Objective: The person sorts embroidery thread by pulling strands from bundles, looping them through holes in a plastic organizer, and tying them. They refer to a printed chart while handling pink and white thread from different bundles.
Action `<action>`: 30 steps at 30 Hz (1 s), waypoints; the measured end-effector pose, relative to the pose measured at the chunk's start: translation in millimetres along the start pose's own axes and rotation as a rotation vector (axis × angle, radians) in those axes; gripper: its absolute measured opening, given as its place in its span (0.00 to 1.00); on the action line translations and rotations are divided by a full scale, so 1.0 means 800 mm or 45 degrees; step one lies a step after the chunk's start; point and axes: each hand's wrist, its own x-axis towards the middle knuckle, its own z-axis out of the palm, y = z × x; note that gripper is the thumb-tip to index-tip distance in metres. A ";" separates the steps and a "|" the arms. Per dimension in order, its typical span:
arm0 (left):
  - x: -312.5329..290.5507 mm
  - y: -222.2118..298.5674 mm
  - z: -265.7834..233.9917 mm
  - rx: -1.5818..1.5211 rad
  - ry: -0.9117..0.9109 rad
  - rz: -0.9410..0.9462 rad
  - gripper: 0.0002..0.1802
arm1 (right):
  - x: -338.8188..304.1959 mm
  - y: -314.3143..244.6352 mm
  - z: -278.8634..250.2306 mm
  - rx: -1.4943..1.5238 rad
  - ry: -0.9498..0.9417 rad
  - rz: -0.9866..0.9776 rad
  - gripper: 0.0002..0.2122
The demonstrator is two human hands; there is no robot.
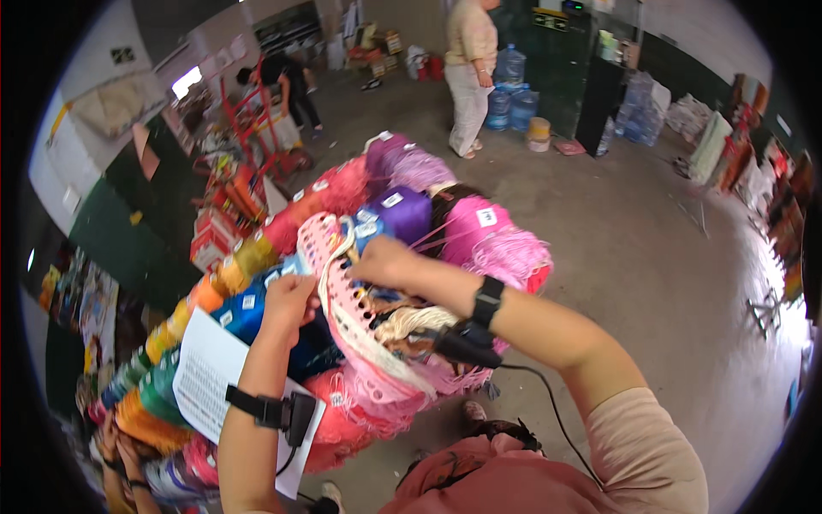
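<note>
A pink strip with rows of holes [344, 295] lies slanted over a heap of coloured yarn bundles. Strands of cream thread [358, 341] loop around its top and run down along it. My left hand [291, 300] is closed at the strip's left edge, its fingertips pinched where the cream thread passes. Across the strip, my right hand [381, 261] is curled shut close to the holes; whatever is in its fingers is hidden. Several loose hanks, among them a cream hank [415, 323], hang below my right wrist.
White-labelled bundles surround the strip: purple [409, 214], pink [490, 224] and coral [321, 199]. A printed sheet [210, 364] lies under my left forearm. Another person's hands [124, 454] are at lower left. A standing person [471, 73], blue water jugs [522, 107] and a red hand truck [248, 128] are farther off.
</note>
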 end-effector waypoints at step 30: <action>-0.079 0.000 0.105 -0.517 -0.156 0.028 0.08 | -0.051 -0.012 -0.029 0.510 0.152 -0.403 0.05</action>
